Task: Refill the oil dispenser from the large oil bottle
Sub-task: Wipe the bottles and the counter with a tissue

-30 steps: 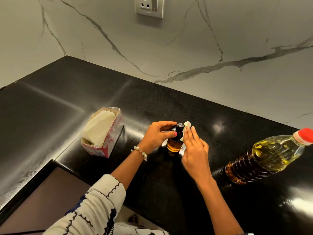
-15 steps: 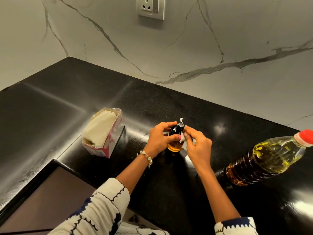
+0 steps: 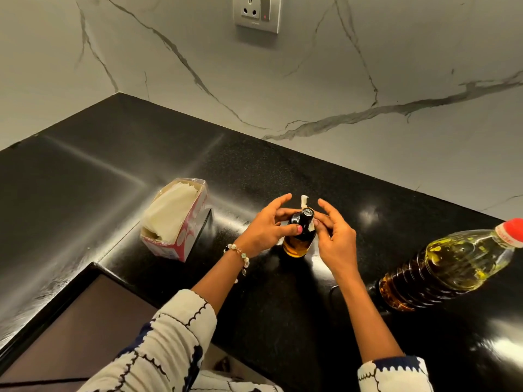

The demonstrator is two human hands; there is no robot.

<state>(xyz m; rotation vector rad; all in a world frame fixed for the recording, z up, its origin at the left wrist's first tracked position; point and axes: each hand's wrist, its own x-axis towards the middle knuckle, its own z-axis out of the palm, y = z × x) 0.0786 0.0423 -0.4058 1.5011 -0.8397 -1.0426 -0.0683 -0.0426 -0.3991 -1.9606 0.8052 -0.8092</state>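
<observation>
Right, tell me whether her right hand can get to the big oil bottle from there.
Probably yes: bare countertop lies between the right hand and the large oil bottle, but it must release its tissue first.

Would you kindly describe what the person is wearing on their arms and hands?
Both forearms are bare below loose white sleeves: left sleeve, right sleeve, each patterned with dark navy scalloped lines and patches. The left wrist carries a bracelet of pale round beads. The left hand shows a pink-painted thumbnail; the right hand wears nothing visible.

Counter [image 3: 283, 171] open between tissue box [image 3: 177, 222] (left) and oil bottle [image 3: 450, 267].
</observation>
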